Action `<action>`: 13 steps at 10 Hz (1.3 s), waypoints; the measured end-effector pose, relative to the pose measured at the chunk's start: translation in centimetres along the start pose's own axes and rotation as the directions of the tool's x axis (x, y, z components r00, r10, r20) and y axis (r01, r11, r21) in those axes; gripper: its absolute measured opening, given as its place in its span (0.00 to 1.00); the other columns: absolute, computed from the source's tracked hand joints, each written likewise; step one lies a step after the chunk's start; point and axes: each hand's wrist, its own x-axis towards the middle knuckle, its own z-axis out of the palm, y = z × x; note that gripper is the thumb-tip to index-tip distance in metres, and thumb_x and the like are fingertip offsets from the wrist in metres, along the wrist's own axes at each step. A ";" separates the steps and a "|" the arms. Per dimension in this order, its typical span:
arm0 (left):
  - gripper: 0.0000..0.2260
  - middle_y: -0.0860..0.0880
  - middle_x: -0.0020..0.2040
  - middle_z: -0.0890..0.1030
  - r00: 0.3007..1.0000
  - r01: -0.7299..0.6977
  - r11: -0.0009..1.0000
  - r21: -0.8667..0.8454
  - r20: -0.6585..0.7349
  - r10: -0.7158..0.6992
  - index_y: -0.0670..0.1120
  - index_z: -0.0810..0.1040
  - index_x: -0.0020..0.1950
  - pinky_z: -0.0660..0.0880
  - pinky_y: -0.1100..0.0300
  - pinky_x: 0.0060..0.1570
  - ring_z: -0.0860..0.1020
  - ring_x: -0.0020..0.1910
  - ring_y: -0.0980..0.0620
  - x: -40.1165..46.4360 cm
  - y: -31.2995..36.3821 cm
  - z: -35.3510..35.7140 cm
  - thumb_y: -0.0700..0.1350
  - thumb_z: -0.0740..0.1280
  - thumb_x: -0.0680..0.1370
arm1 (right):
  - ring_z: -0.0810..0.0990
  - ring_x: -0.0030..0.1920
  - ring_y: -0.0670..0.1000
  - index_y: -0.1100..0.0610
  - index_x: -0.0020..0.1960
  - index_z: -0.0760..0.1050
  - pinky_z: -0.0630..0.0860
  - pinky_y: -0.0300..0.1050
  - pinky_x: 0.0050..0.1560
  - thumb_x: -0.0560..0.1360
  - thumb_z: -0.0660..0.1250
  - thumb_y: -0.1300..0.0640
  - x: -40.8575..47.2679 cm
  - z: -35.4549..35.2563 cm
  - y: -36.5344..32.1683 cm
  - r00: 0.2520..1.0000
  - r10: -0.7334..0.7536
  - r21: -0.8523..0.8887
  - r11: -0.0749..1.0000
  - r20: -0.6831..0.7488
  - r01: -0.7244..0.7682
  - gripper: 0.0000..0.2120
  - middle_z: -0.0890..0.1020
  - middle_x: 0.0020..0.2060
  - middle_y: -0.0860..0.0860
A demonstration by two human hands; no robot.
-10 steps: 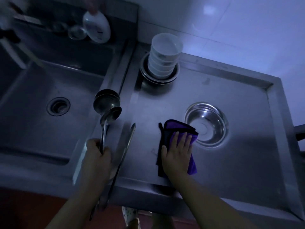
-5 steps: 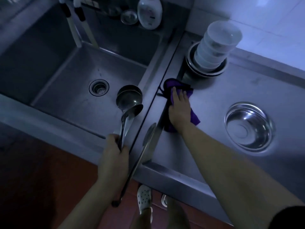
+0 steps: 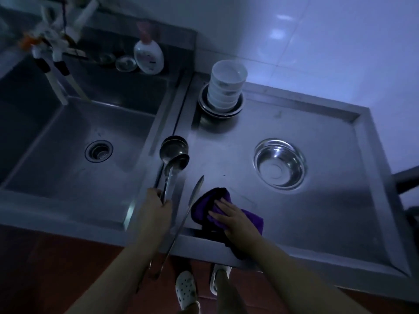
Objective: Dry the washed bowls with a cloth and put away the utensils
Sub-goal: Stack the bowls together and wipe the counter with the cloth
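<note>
The stack of white bowls [image 3: 227, 87] stood at the back of the steel desk [image 3: 317, 211], near the wall, nested upright on a couple of metal plates [image 3: 221, 111]. A single metal bowl [image 3: 280, 163] sat well apart from it, toward the middle of the desk, open side up. The purple cloth [image 3: 213, 210] lay near the front edge of the desk, one corner hanging over that edge. The right hand [image 3: 235, 219] rested flat on the cloth, its fingers [image 3: 223, 203] straight and pressing down, not curled round it. The left hand [image 3: 156, 208] gripped a bundle of long utensils by their handles, fingers wrapped tight round them: two ladles [image 3: 174, 152] with their cups pointing away over the ridge between sink and desk, and a flat spatula [image 3: 196, 191] angled beside the cloth, its handle running down past the desk's front edge. The sink [image 3: 74, 155] lay to the left, with a drain in its floor. A white bottle [image 3: 148, 56] and a small round dish [image 3: 125, 63] stood on the ledge behind it. Below the desk, two white clogs [image 3: 186, 288] showed on the reddish floor [image 3: 45, 268].
</note>
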 end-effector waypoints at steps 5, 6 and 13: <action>0.17 0.53 0.34 0.63 0.985 0.014 0.982 0.187 0.165 -0.045 0.53 0.54 0.35 0.64 0.58 0.40 0.68 0.42 0.49 6.6 5.1 11.3 0.40 0.57 0.79 | 0.48 0.77 0.53 0.52 0.73 0.64 0.39 0.31 0.70 0.72 0.61 0.72 -7.4 -1.3 6.4 0.886 0.390 0.143 0.920 -0.249 -0.365 0.32 0.55 0.75 0.50; 0.14 0.50 0.33 0.65 0.984 -0.025 0.980 0.196 0.177 -0.010 0.47 0.58 0.36 0.65 0.59 0.34 0.69 0.34 0.51 7.2 5.1 12.3 0.36 0.56 0.79 | 0.47 0.76 0.52 0.53 0.72 0.65 0.38 0.30 0.69 0.71 0.62 0.72 -7.3 -1.4 6.7 0.895 0.373 0.144 0.927 -0.246 -0.347 0.33 0.55 0.75 0.51; 0.14 0.37 0.54 0.74 0.977 -0.207 0.863 0.461 0.148 0.156 0.37 0.69 0.55 0.68 0.52 0.39 0.74 0.50 0.39 8.2 5.0 12.6 0.45 0.64 0.76 | 0.67 0.69 0.58 0.58 0.63 0.77 0.62 0.56 0.68 0.68 0.77 0.62 -9.1 -3.2 6.8 0.791 0.407 0.216 0.913 -0.456 -0.346 0.24 0.74 0.65 0.55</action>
